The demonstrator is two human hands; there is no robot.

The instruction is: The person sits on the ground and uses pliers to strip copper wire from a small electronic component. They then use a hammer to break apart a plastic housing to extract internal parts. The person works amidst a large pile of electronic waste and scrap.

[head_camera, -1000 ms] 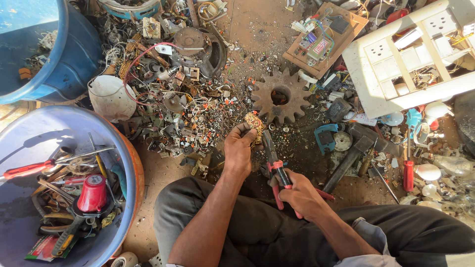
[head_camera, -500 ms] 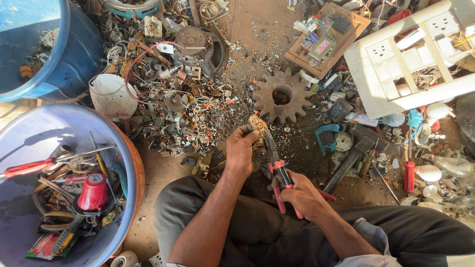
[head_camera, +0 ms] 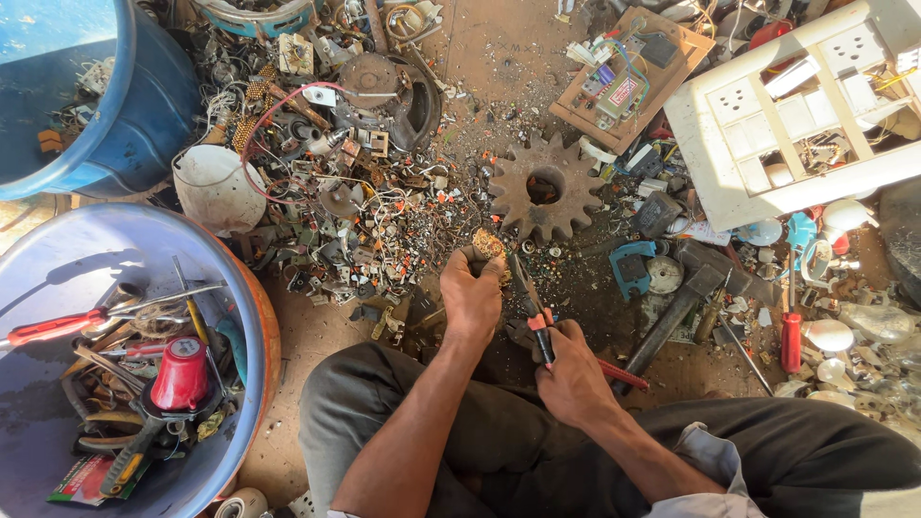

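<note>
My left hand (head_camera: 470, 297) grips a small brass-coloured scrap part (head_camera: 487, 244) and holds it just above the dirt floor. My right hand (head_camera: 573, 376) is closed on the red-and-black handles of a pair of pliers (head_camera: 532, 309). The plier jaws point up toward the brass part and sit right beside it. Both forearms reach forward over my dark trousers. A big rusty gear wheel (head_camera: 545, 187) lies just beyond the brass part.
A heap of wires and small metal scrap (head_camera: 365, 201) spreads at left. A tub (head_camera: 261, 317) at lower left holds tools; a blue barrel (head_camera: 144, 105) stands upper left. A hammer (head_camera: 681, 307), red screwdriver (head_camera: 791, 338), white switch panel (head_camera: 796, 115) and wooden circuit board (head_camera: 628, 82) lie at right.
Both hands have stayed in nearly the same spot. The view has shifted slightly, and the plier jaws stay close to the brass part.
</note>
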